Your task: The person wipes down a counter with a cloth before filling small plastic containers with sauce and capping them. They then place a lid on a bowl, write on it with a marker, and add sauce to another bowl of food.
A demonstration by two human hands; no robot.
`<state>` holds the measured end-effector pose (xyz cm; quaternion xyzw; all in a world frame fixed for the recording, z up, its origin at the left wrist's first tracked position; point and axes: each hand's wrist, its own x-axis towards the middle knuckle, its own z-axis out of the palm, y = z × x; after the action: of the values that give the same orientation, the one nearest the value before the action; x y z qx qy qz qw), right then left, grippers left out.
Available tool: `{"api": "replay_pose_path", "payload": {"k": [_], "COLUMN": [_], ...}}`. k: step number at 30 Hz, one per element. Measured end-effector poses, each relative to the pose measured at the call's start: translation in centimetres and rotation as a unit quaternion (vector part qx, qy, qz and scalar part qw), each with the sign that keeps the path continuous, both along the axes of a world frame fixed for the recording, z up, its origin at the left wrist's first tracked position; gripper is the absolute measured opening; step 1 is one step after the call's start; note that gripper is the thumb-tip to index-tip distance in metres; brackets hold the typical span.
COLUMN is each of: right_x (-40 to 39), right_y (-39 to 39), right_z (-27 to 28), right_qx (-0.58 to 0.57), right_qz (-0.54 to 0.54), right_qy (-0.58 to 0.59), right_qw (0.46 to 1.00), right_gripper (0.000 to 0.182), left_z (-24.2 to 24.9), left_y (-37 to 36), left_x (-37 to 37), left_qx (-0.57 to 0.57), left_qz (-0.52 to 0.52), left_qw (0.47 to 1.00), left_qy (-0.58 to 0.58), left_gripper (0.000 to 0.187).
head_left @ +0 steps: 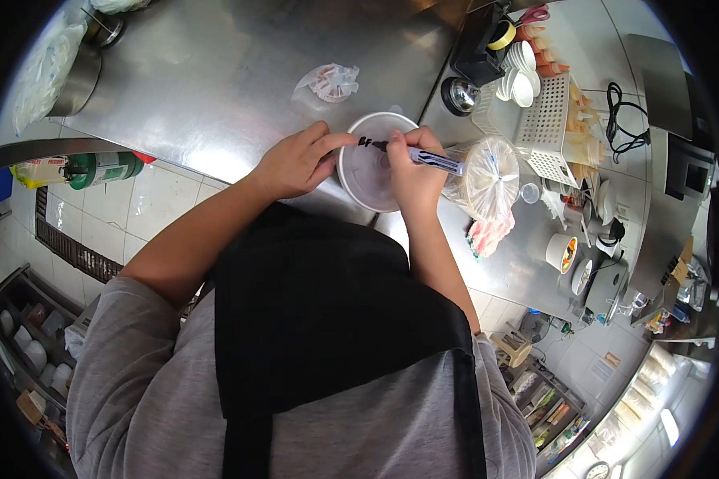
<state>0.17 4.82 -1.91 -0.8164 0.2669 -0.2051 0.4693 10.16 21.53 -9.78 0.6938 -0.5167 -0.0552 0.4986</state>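
A round, translucent plastic lid (367, 180) with a white rim lies near the counter's front edge. Black handwritten marks (365, 141) show on its upper part. My left hand (299, 164) grips the lid's left rim, with the index finger stretched over the edge and the other fingers curled. In my right hand (418, 172) is a marker pen (435, 160) with a pale, dark-striped barrel, its tip down by the writing. That hand rests over the lid's right side. Just right of it stands a clear plastic bag of stacked lids or cups (490, 180).
A small knotted plastic bag (330, 82) lies on the steel counter (216, 76) beyond the lid. To the right are a pink cloth (490, 235), a white perforated basket (545, 120), white spoons (519, 80) and a bowl of food (563, 253). A metal pot (76, 84) stands far left.
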Motion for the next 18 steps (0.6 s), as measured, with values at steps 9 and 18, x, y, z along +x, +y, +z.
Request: {"api": "replay_pose_path", "payload": {"k": [9,18], "right_x": [-1.3,-1.2], "right_y": [-1.1,-1.0], "right_z": [0.8,0.3], "right_qx": [0.024,0.003], "right_qz": [-0.003,0.001], "right_qy": [0.000,0.014], "right_qw": [1.000,1.000], "right_gripper": [0.024,0.024], "left_z": [0.1,0.0], "left_y": [0.1,0.0], "left_x": [0.0,0.0], "left_qx": [0.028,0.022], "left_qz": [-0.001,0.001], "left_qw": [1.000,1.000], "left_qy": [0.001,0.004], "left_gripper": [0.050,0.051]}}
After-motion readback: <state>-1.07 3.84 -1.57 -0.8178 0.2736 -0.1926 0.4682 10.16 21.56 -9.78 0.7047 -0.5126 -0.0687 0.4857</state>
